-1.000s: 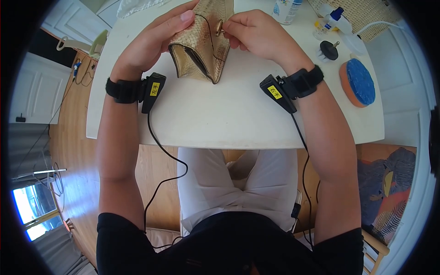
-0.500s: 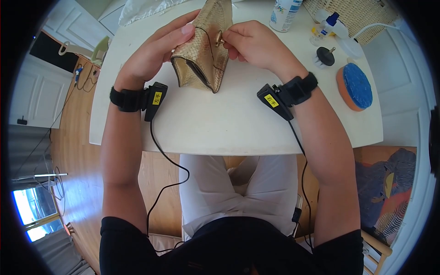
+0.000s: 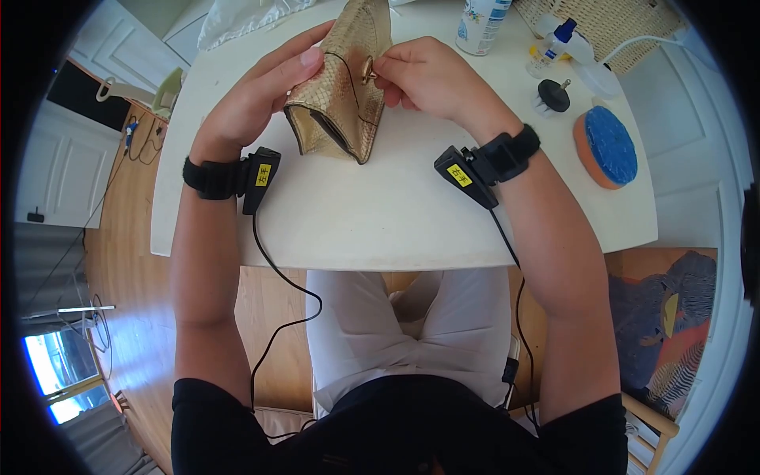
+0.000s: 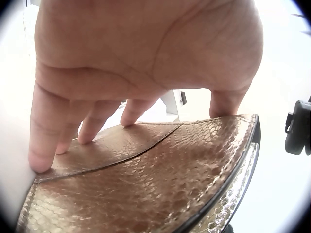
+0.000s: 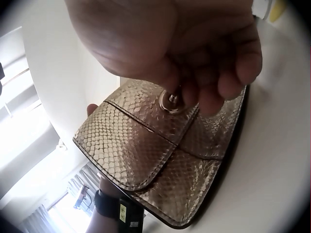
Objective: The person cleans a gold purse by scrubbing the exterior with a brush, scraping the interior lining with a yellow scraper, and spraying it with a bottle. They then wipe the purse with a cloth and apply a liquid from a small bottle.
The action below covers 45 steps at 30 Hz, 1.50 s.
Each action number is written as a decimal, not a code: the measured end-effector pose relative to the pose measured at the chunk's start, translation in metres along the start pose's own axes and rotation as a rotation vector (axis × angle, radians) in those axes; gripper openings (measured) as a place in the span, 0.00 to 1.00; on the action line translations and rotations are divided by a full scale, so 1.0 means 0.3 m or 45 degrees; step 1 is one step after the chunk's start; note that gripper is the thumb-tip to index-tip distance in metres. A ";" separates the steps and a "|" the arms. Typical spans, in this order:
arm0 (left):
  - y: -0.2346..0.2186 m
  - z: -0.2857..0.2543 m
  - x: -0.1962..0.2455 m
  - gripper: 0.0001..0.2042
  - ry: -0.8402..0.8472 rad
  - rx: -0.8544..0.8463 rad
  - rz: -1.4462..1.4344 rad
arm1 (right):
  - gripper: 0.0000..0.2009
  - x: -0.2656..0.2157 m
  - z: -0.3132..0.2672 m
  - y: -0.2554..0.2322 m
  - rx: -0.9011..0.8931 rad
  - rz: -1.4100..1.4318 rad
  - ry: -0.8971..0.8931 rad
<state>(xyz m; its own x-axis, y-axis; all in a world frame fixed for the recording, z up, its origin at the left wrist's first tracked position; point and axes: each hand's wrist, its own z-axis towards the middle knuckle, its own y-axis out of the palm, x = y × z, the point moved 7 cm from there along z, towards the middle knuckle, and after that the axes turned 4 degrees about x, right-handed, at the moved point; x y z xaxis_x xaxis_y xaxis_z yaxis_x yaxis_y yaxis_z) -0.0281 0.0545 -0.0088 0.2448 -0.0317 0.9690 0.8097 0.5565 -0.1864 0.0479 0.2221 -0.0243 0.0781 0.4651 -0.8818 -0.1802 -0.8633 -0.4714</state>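
Note:
A gold snakeskin-patterned bag (image 3: 336, 91) stands on the white table, its open-sided end toward the person. The left hand (image 3: 257, 95) holds it from the left, thumb on the top edge; in the left wrist view the fingers of the left hand (image 4: 141, 58) spread over the bag's back panel (image 4: 146, 179). On the other side, thumb and fingers of the right hand (image 3: 427, 75) pinch at the round metal clasp (image 3: 367, 70). The right wrist view shows the right hand (image 5: 194, 53) at the clasp (image 5: 171, 101) on the flap (image 5: 141, 141), other fingers curled.
On the right of the table (image 3: 356, 229) are a blue-and-orange sponge (image 3: 608, 146), a black round object with a stem (image 3: 552, 96), a blue-capped bottle (image 3: 554, 47) and a white can (image 3: 481, 24). A woven basket (image 3: 609, 28) stands behind; clear plastic (image 3: 245, 20) lies back left.
In the head view, bag and both hands stand slightly lower and further left than a second ago. The grip of each hand on bag and clasp looks the same.

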 end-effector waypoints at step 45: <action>0.004 0.000 0.012 0.35 0.013 0.015 -0.012 | 0.11 -0.083 -0.042 -0.015 0.159 -0.530 -0.392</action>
<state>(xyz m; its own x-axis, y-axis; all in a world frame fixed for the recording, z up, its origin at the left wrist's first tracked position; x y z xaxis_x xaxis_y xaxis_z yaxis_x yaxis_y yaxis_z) -0.0261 0.0550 -0.0057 0.2428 -0.0451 0.9690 0.8056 0.5659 -0.1755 0.0592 0.2120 -0.0004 -0.1201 0.8156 -0.5660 -0.3120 -0.5722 -0.7584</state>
